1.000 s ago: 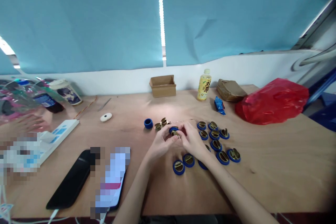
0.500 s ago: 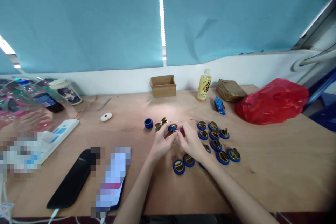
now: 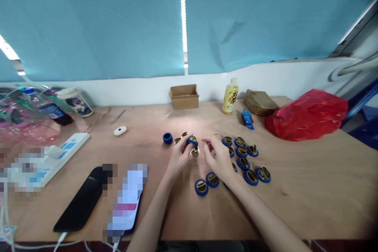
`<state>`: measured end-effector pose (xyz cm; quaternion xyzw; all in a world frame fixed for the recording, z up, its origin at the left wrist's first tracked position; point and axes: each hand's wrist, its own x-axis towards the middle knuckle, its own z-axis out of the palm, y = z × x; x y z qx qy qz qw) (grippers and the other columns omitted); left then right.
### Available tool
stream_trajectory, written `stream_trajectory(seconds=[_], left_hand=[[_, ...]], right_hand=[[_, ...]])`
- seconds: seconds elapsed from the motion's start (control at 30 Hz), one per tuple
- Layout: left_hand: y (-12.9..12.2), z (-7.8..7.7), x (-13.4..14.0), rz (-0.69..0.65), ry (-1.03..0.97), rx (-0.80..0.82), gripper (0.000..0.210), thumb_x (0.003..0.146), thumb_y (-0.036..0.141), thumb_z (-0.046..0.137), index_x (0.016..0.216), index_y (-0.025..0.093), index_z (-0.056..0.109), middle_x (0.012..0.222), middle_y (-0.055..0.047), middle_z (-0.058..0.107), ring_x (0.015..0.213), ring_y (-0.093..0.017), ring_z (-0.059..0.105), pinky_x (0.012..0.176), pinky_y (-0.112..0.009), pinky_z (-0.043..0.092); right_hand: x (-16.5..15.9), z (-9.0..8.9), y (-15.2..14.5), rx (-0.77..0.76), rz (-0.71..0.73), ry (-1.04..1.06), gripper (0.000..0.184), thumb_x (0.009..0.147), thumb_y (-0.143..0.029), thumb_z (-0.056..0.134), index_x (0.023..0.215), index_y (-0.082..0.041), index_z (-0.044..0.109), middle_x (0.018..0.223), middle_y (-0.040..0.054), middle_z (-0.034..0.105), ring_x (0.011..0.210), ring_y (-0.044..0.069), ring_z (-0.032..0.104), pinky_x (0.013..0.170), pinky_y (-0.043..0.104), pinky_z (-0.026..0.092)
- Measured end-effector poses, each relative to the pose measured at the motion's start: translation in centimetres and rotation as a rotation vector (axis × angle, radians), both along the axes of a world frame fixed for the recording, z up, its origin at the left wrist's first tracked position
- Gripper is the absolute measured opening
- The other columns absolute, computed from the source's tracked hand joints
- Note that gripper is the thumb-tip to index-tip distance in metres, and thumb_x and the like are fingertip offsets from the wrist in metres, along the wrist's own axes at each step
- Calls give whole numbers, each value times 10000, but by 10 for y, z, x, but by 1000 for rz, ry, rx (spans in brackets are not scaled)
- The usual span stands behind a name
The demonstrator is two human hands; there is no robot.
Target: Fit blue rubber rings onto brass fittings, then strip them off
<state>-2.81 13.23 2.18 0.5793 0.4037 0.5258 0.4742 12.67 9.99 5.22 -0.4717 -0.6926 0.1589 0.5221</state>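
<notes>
My left hand pinches a blue ring with a gold disc, tilted above the table. Just to its right hovers my right hand, its thumb and forefinger slightly apart and clear of the ring. Below the ring shows a shiny gold piece. Behind my left fingers lie loose gold pieces, partly hidden. A bare blue ring stands to the left. Several blue rings fitted with gold discs are spread to the right, some with a raised flap. My right arm partly hides a few of them.
A small cardboard box, a yellow drink bottle, a blue packet and a red plastic bag stand farther back. On the left are two phones, a power strip, a white oval object and bottles.
My right hand has come away from the ring, slightly rightward. My left hand has tilted the ring, and a gold piece shows beneath it. Another person's hand at the far left has withdrawn.
</notes>
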Motion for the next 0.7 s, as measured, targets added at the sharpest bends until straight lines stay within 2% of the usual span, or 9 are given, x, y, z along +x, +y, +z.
stream_trajectory(seconds=[0.1, 0.27, 0.5, 0.7], left_hand=[[-2, 6, 0, -63, -37, -58, 412, 859, 304, 641, 1248, 170, 612, 1304, -118, 639, 1228, -261, 579, 1079, -409, 411], [-7, 12, -1, -174, -120, -135, 455, 857, 377, 652, 1272, 197, 613, 1337, -109, 624, 1239, -271, 573, 1056, -398, 435], [-3, 13, -3, -60, -196, -174, 441, 789, 426, 722, 1154, 180, 698, 1259, -124, 668, 1177, -297, 605, 972, -381, 493], [-5, 14, 0, -166, -399, -277, 440, 804, 457, 700, 1139, 173, 713, 1208, -133, 692, 1172, -314, 607, 943, -395, 511]], right_hand=[[3, 1, 5, -92, -20, 48, 172, 914, -229, 480, 1004, -188, 621, 821, 53, 676, 665, 178, 630, 595, 287, 501], [5, 3, 9, -289, 123, 88, 184, 908, -300, 489, 930, -189, 635, 713, 14, 648, 569, 148, 590, 538, 257, 454], [3, -1, 11, -442, 295, 342, 218, 857, -406, 581, 853, -189, 599, 642, -27, 557, 527, 119, 504, 504, 243, 415], [4, -1, 14, -525, 372, 519, 323, 760, -498, 695, 803, -198, 580, 641, -42, 543, 529, 107, 480, 524, 249, 416]])
